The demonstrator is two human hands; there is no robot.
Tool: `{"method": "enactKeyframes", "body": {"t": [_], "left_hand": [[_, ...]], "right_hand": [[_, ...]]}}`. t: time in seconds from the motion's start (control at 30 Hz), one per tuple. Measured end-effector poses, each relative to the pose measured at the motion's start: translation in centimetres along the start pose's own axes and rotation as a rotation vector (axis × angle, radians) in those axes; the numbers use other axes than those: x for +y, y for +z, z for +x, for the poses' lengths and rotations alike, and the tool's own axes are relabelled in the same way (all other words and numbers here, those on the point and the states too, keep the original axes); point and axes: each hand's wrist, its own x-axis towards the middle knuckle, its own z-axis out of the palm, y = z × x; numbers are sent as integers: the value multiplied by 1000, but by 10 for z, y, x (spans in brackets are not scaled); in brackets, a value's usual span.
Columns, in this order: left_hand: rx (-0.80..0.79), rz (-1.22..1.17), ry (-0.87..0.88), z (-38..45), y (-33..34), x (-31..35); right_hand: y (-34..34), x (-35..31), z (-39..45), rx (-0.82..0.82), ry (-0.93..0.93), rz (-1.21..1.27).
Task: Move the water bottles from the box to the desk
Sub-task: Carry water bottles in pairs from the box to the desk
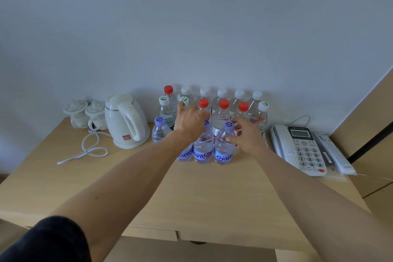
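Observation:
Several water bottles stand in rows at the back of the wooden desk: white caps against the wall, red and green-white caps in the middle, purple caps in front. My left hand reaches over the front row and holds a green-white-capped bottle just under its cap. That bottle's body is hidden behind the hand. My right hand holds the rightmost purple-capped bottle, thumb on its front and fingers behind its shoulder. No box is in view.
A white electric kettle with a loose cord stands left of the bottles, with two white lidded cups behind it. A desk telephone and a remote lie to the right. The wall is close behind.

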Motion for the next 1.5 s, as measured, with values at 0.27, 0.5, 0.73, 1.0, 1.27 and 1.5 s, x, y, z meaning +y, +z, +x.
{"method": "enactKeyframes", "body": {"t": [0.27, 0.5, 0.73, 1.0, 1.27, 1.5], "left_hand": [[-10, -12, 9, 0, -1, -1], [-14, -12, 19, 1, -4, -1], [-17, 4, 21, 3, -4, 0], [-12, 21, 24, 4, -4, 1], [-19, -12, 19, 2, -2, -1], [-29, 14, 29, 3, -5, -1]], "right_hand": [[0, 0, 9, -10, 3, -47], [0, -1, 8, -3, 12, -60], [3, 0, 6, 42, 0, -63], [7, 3, 7, 62, -3, -95], [8, 4, 6, 66, -13, -95], [8, 2, 4, 72, -9, -78]]}}
